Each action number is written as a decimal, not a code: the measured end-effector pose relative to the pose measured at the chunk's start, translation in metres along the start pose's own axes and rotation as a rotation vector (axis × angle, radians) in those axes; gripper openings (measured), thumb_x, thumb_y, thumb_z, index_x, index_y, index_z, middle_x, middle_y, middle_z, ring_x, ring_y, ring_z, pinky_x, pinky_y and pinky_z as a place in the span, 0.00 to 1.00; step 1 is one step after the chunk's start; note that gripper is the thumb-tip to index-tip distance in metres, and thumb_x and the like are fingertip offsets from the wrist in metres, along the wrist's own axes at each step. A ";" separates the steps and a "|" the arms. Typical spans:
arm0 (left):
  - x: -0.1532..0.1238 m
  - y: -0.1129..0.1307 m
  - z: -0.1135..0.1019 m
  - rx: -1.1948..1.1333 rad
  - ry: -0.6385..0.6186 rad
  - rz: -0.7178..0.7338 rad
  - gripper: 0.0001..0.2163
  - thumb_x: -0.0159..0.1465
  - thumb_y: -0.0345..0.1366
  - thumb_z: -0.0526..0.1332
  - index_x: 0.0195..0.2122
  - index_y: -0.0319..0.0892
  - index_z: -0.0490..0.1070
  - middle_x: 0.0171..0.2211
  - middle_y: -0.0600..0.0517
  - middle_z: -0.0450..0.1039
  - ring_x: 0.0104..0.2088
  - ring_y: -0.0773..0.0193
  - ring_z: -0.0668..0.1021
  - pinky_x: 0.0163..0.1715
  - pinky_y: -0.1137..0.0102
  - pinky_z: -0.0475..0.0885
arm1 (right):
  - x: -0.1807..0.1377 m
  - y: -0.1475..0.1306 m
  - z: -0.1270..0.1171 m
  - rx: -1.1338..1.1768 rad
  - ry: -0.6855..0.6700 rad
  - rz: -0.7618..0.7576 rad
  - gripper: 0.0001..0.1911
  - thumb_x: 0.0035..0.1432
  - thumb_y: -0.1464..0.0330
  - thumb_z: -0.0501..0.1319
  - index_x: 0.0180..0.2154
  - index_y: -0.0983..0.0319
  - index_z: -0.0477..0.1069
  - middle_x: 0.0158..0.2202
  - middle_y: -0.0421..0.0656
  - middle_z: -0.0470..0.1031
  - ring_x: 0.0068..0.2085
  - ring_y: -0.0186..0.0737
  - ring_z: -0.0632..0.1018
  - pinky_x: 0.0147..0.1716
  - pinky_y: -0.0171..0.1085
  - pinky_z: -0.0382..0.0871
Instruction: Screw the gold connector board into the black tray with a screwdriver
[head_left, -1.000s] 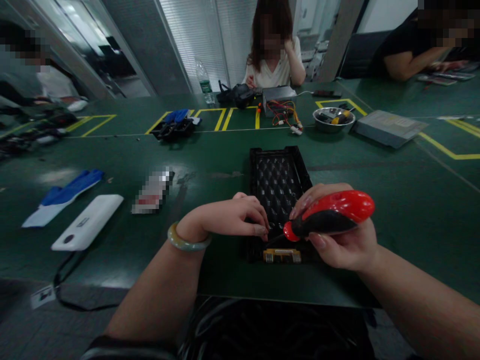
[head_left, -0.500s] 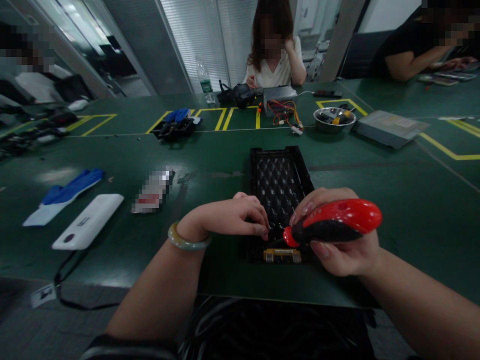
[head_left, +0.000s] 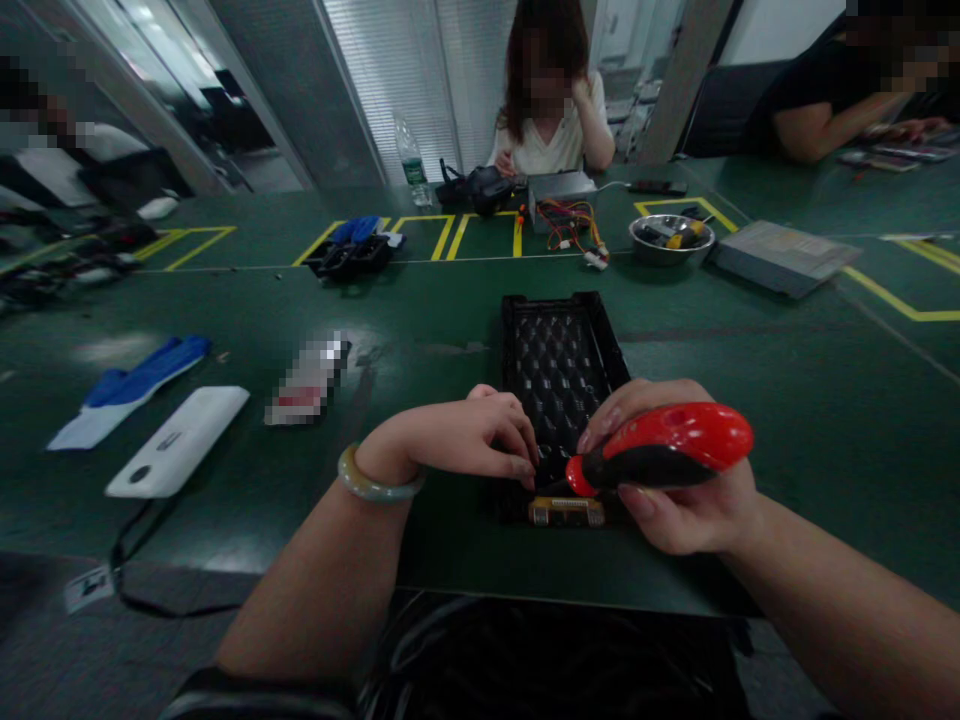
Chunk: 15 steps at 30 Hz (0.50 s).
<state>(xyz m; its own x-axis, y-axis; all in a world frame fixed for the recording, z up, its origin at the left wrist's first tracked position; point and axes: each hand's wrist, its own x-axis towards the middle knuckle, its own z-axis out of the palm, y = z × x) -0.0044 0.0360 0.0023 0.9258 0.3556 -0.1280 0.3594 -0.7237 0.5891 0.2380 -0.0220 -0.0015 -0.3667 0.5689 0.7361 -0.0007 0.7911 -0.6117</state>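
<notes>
screwdriver (head_left: 682, 440) dipped | right fingers (head_left: 626, 405) gripping it | left fingers (head_left: 516, 428) (half-curled) at tray (head_left: 604, 338)

Well left of the grip lie a white slab with rounded corners (head_left: 187, 437) and, farther out, a blue-and-white work glove (head_left: 131, 390). Beyond the grip, to the left, stands a clear plastic bottle with a green label (head_left: 413, 170); straight beyond, a round silvery metal bowl (head_left: 670, 257); beyond rightward, a flat grey metal panel (head_left: 784, 258).
</notes>
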 end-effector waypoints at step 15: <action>0.001 0.002 0.001 -0.006 -0.010 -0.024 0.10 0.69 0.41 0.61 0.38 0.51 0.83 0.45 0.56 0.82 0.53 0.58 0.72 0.58 0.62 0.52 | 0.008 -0.002 0.003 0.224 -0.019 0.187 0.21 0.45 0.58 0.76 0.37 0.59 0.72 0.35 0.39 0.76 0.36 0.36 0.78 0.36 0.35 0.74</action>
<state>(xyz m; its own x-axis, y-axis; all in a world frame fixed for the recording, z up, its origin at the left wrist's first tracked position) -0.0027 0.0344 0.0022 0.9180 0.3669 -0.1503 0.3810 -0.7113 0.5906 0.2327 -0.0194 0.0045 -0.3972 0.6943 0.6002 -0.1363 0.6021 -0.7867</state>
